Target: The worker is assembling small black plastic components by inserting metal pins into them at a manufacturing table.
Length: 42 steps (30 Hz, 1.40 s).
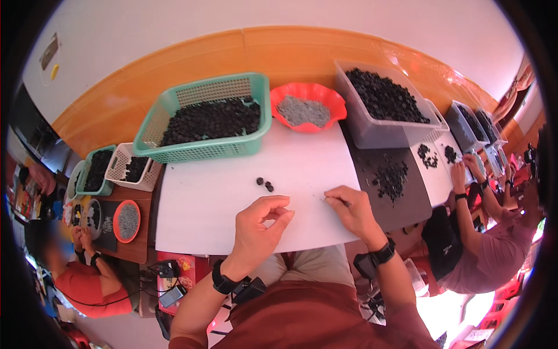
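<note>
My left hand (260, 227) hovers over the near part of a white work sheet (203, 198), its thumb and fingers curled toward each other. Whatever it may hold is too small or hidden to make out. To its right, my right hand (353, 214) is held low above the same sheet with thumb and forefinger pinched; I cannot make out anything in the pinch. A few small round black pieces (268, 185) lie just beyond my left hand. Behind them stand a green basket (200, 152) of black pieces and a red scalloped bowl (336, 119) of small grey pieces.
At the back right is a clear plastic bin (378, 132) full of black pieces. Loose black parts (391, 179) lie on a dark mat (407, 209). Co-workers sit on both sides: one in a red shirt (96, 288) at left, others at right.
</note>
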Available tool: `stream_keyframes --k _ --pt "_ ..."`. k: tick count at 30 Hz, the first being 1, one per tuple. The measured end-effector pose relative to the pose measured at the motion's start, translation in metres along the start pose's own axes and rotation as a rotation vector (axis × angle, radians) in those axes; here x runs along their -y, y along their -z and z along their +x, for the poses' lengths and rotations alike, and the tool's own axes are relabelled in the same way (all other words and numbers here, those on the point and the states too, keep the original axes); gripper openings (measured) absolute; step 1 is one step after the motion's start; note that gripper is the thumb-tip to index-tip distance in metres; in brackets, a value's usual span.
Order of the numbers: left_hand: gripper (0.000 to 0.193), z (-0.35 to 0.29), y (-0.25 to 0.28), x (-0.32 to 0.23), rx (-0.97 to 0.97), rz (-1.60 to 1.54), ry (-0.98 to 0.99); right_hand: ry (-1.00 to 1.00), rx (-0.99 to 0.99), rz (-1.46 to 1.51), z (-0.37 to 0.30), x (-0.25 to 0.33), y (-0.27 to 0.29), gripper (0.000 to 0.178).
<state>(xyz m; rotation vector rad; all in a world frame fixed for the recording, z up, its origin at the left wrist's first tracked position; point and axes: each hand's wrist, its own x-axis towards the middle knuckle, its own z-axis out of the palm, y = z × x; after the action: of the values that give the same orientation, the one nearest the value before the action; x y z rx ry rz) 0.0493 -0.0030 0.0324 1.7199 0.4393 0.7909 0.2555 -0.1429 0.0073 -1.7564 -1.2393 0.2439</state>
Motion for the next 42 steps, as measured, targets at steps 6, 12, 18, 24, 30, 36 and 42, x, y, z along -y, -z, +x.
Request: stream_keyframes --k 6,12,18,24,30,36,42 --pt "0.024 0.001 -0.035 0.005 0.102 0.023 0.060 -0.044 -0.013 0.296 0.001 -0.014 0.000 0.013" --pt "0.027 0.013 -0.055 0.010 0.116 0.123 0.094 -0.049 0.020 0.489 -0.001 -0.020 0.004 0.014" --pt "0.024 0.008 -0.048 0.017 0.004 0.414 -0.108 -0.002 0.021 0.465 -0.002 -0.021 0.007 0.013" --pt "0.024 0.012 0.001 0.030 -0.219 0.815 -0.292 -0.009 0.037 0.469 -0.001 -0.017 0.009 0.012" --pt "0.023 0.037 0.022 0.025 -0.166 0.845 -0.118 0.038 0.032 0.434 -0.001 -0.016 0.008 0.012" --pt "0.026 0.062 0.030 0.032 0.031 0.885 -0.082 0.051 0.037 0.439 -0.001 -0.015 0.009 0.012" --pt "0.026 0.068 0.030 0.024 0.068 0.825 0.029 0.046 0.027 0.417 -0.001 -0.013 0.011 0.011"
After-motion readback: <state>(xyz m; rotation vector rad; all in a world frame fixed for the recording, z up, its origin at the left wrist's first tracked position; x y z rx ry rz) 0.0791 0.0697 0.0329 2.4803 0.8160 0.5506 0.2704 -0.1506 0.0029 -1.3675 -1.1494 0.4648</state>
